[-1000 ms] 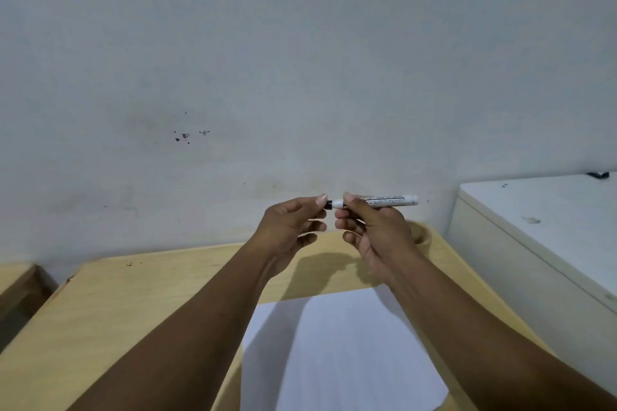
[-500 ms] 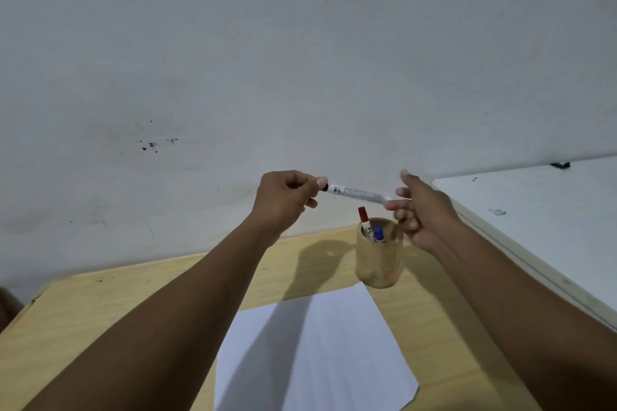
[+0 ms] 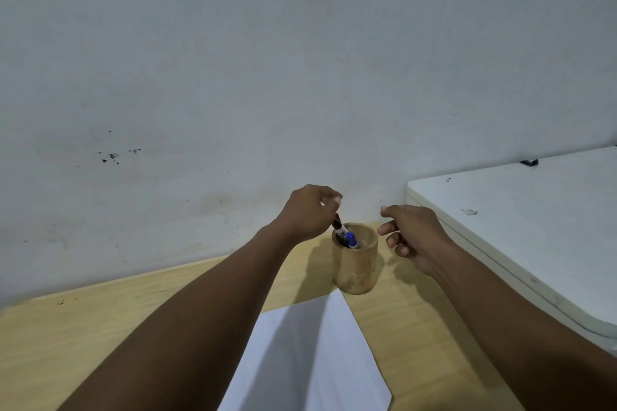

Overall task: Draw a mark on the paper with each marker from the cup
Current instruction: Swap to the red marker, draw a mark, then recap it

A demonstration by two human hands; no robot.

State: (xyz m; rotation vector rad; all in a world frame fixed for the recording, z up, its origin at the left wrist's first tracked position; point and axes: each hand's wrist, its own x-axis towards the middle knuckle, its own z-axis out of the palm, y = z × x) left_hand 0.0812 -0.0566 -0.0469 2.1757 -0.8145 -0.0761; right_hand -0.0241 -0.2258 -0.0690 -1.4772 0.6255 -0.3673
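Two bare hands reach forward over a pale wooden tabletop (image 3: 100, 337). One wooden cup (image 3: 356, 269) stands upright on it at about 12 o'clock from the one sheet of white paper (image 3: 310, 354), whose far corner lies just beside the cup's base.

Two markers can be counted in the cup. A red-capped marker (image 3: 340, 227) leans toward 11 o'clock with its white barrel going down inside, and a blue-capped marker (image 3: 350, 239) sits just beside it, lower, on the 9 o'clock side of the opening. Whether a third marker lies deeper in the cup cannot be told.

The left hand (image 3: 309, 212) hangs over the cup's rim at about 10 o'clock, fingers curled in with thumb and forefinger drawn together at the top of the red-capped marker; the cap meets the underside of the hand, but whether the fingers truly pinch it cannot be told. The right hand (image 3: 414, 233) hovers at 3 o'clock of the cup, apart from it, fingers loosely curled and parted, with nothing in it.

At 2 o'clock stands one white surface (image 3: 521, 230) beside the tabletop, with one small dark object (image 3: 529, 162) near its far edge. A grey wall (image 3: 300, 60) rises behind, with a cluster of dark specks (image 3: 113, 156) at 10 o'clock.
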